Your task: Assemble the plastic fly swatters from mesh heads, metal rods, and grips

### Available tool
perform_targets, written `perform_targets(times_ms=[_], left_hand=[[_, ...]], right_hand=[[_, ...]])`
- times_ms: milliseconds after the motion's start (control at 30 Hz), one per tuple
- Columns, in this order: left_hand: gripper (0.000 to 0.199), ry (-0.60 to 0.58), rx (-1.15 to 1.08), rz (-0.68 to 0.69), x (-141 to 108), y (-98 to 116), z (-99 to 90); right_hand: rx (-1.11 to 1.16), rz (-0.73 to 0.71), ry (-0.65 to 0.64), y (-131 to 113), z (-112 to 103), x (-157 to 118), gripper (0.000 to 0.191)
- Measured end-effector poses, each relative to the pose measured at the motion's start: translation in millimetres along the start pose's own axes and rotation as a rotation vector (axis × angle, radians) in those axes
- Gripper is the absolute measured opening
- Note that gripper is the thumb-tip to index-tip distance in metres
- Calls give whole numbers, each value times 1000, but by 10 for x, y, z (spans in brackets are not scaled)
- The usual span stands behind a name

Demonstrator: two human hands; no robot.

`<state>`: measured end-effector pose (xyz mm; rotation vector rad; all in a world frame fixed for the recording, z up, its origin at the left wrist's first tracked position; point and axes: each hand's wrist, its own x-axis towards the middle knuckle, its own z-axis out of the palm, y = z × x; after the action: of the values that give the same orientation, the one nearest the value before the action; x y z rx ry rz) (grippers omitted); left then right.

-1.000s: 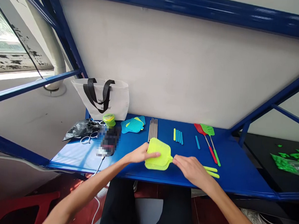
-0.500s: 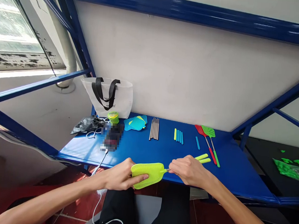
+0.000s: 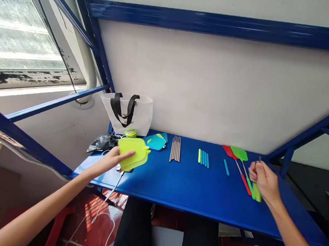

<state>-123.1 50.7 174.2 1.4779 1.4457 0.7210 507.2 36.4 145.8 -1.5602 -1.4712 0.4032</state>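
My left hand [image 3: 117, 158] grips yellow-green perforated swatter heads [image 3: 134, 154], which look stacked, at the table's left. At the right my right hand [image 3: 264, 179] is closed around thin metal rods; only their tips show above the fingers. Yellow-green handles [image 3: 256, 192] lie partly hidden beneath this hand. Beside it rest a red swatter [image 3: 231, 152] and a green swatter [image 3: 240, 153]. Several metal rods [image 3: 175, 149] lie side by side near the middle. To their right are blue handles [image 3: 205, 159] with one yellow handle [image 3: 199, 156], and a separate blue handle [image 3: 226, 167].
Blue swatter heads [image 3: 155, 141] lie at the back left near a green tub [image 3: 130, 133], a white bag [image 3: 126, 113] and a black plastic bag [image 3: 102, 143]. A white cable [image 3: 115, 186] hangs over the front edge. Blue bed-frame bars surround the table.
My hands have moved apart. The left carried the yellow-green heads left and up over the table; the right moved right, over the yellow-green handles, with rods now away from the heads.
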Motion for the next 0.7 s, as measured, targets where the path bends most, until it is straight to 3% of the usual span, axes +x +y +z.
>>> perform_targets(times_ms=[67,133,233,300,400,533,633,700], left_hand=[[66,-75,7,47,427,85,221],[65,-100,167,68,867,149,463],[72,78,524,105,1383,166,728],[73,205,686,80,1569,136,832],[74,343,798,57,1626,90,920],[81,465,955,80,1440,157,1013],[70,346,811,201,1225,297,1251],[57,128,596,351,1092,377,1565]], right_hand=[[438,32,-14,-344,466,-74,55],[696,45,-57,-731,965,-92,58],[892,33,-25,-1145,1555,-8,61],[938,11,-38,-1245,1828,72,62],[953,-28,-64,-1179,2131,145,64],[927,31,-115,-976,2368,169,63],[1017,81,-101,-934,2433,195,61],[1101,114,-113,-961,2466,198,60]])
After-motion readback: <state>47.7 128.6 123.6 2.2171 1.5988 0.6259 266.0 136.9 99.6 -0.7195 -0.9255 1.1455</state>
